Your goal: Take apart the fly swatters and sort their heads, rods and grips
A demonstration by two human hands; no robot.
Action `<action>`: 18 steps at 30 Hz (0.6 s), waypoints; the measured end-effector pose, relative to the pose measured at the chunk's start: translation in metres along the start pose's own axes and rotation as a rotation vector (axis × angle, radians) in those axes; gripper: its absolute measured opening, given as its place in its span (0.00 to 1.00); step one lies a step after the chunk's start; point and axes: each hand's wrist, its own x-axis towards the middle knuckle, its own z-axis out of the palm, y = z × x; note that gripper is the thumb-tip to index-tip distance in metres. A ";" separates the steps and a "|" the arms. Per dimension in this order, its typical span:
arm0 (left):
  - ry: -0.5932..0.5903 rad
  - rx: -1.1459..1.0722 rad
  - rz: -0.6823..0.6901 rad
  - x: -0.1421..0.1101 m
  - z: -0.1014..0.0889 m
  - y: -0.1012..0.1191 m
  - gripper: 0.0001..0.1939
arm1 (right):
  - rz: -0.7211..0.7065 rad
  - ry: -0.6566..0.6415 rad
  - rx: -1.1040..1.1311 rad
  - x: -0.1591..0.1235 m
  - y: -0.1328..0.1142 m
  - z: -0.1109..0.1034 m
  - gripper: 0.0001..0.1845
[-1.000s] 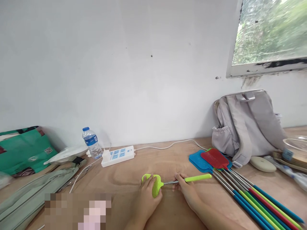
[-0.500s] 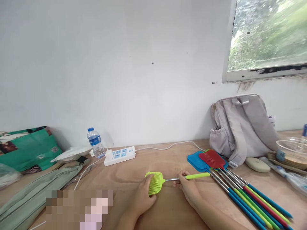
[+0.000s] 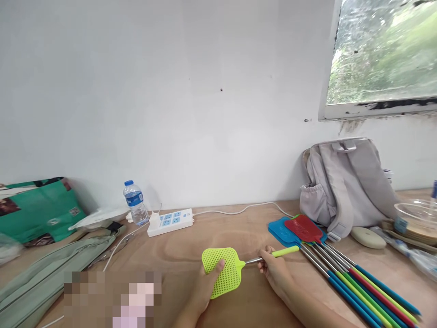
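Observation:
Between my hands is a yellow-green fly swatter (image 3: 228,278) with a perforated paddle, a short metal shaft and a yellow-green handle. My left hand (image 3: 205,283) grips the paddle from its left side, thumb across the front and the other fingers hidden behind. Around the metal shaft, close to where the handle begins, the fingers of my right hand (image 3: 272,264) are closed. To the right lies a group of several swatters, with a red paddle (image 3: 305,228) over a blue paddle (image 3: 282,231) and their coloured handles (image 3: 370,291) pointing toward the front right.
A white power strip (image 3: 170,222) and a water bottle (image 3: 135,202) stand near the wall. At left are a green bag (image 3: 44,212) and a grey-green cloth item (image 3: 54,269). A grey backpack (image 3: 348,182), an oval beige case (image 3: 368,238) and a plastic bowl (image 3: 414,218) occupy the right.
The swatter's paddle has turned to face me more fully and come slightly nearer. My left thumb has moved onto its front. My right hand has shifted slightly right and down, still on the shaft.

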 end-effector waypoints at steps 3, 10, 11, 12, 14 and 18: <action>-0.101 -0.029 -0.055 -0.006 0.004 0.003 0.26 | 0.020 -0.020 -0.020 0.001 0.002 0.002 0.20; -0.103 0.074 0.015 -0.005 0.002 0.000 0.26 | 0.006 -0.036 -0.034 -0.001 -0.001 0.005 0.20; -0.104 0.092 0.021 -0.004 0.001 -0.001 0.26 | 0.002 -0.036 -0.040 -0.002 -0.002 0.005 0.20; -0.110 0.113 0.025 -0.002 0.000 -0.002 0.26 | -0.001 -0.036 -0.049 -0.002 -0.002 0.005 0.20; -0.118 0.156 0.029 0.001 -0.002 -0.003 0.26 | -0.007 -0.036 -0.071 -0.002 -0.004 0.005 0.20; -0.083 0.176 0.029 0.004 -0.001 -0.003 0.29 | -0.009 -0.068 -0.118 0.000 -0.006 0.006 0.22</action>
